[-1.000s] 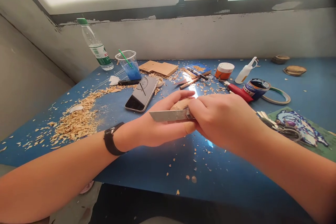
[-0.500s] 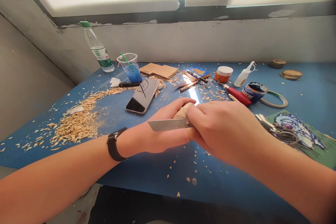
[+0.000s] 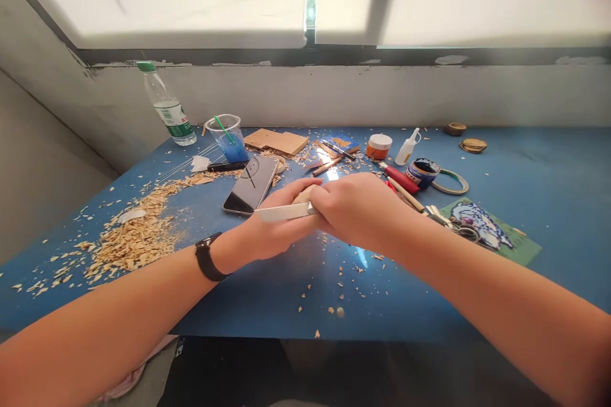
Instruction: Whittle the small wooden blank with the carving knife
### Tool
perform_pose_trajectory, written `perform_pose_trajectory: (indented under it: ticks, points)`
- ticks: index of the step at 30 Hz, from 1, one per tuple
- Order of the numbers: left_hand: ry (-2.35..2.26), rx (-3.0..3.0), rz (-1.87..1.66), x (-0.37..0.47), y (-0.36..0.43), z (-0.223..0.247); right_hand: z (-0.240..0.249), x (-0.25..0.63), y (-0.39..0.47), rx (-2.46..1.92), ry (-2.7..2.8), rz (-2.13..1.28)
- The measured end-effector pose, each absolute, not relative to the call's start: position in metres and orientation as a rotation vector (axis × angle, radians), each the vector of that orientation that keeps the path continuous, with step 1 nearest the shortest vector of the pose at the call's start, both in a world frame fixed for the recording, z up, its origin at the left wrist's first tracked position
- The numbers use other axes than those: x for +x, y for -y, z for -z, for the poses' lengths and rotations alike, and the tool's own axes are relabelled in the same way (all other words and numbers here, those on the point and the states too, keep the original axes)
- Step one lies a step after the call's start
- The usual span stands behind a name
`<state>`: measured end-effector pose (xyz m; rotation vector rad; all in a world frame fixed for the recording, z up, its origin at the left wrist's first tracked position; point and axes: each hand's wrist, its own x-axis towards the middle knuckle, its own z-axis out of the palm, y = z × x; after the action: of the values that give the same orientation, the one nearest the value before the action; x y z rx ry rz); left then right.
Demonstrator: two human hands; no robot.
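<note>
While the left hand holds a wood piece, the right hand grips a knife pointing toward the left edge of the desk.

Knife with handle hidden by hands, wooden piece mostly covered, forearms cut off

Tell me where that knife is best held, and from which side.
Take the knife by its handle end, probably, coming from the right: the right hand is closed around that end, hiding most of it, while the bare blade points left across the left hand in this view.
</note>
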<state>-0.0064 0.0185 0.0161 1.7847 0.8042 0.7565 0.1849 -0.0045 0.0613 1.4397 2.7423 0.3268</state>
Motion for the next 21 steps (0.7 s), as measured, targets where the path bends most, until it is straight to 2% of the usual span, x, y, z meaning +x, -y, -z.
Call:
perform_pose_trajectory:
  ticks: [7, 12, 21]
  points:
    - [-0.703, 1.672, -0.807, -0.014, -0.036, -0.016, -0.072, 0.161, -0.013, 1.470, -2.733, -0.257]
    - [-0.904, 1.674, -0.853, -0.015, -0.038, -0.001, -0.056, 0.168, -0.010, 1.472, -2.790, -0.327]
    - [-0.882, 1.843, -0.836, -0.009, -0.026, -0.009, -0.041, 0.174, -0.003, 1.568, -2.735, -0.399]
